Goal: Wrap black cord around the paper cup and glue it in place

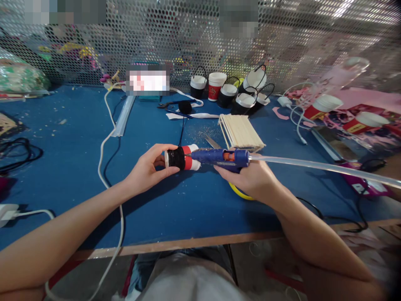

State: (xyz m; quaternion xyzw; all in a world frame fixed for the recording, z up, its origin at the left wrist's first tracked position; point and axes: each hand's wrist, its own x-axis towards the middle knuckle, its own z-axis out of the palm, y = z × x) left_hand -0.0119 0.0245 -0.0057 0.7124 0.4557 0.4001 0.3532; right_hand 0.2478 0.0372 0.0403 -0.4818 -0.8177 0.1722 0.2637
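Note:
My left hand (153,165) is closed around the bottom end of a red and white paper cup (191,164) lying on its side. Black cord (177,158) is wound round the lower part of the cup, and a strand of it runs back to a black ball of cord (184,107). In my right hand (253,177) is a blue hot glue gun (213,156), its nozzle at the edge of the wound cord. A long clear glue stick (313,166) sticks out of the gun's back end to the right.
Several cord-wrapped cups with handles (228,95) stand at the back beside a plain red cup (214,88). A wooden stick frame (242,130) and scissors (213,141) lie beyond the gun. A white cable (100,163) crosses the left side; a phone (333,144) lies right.

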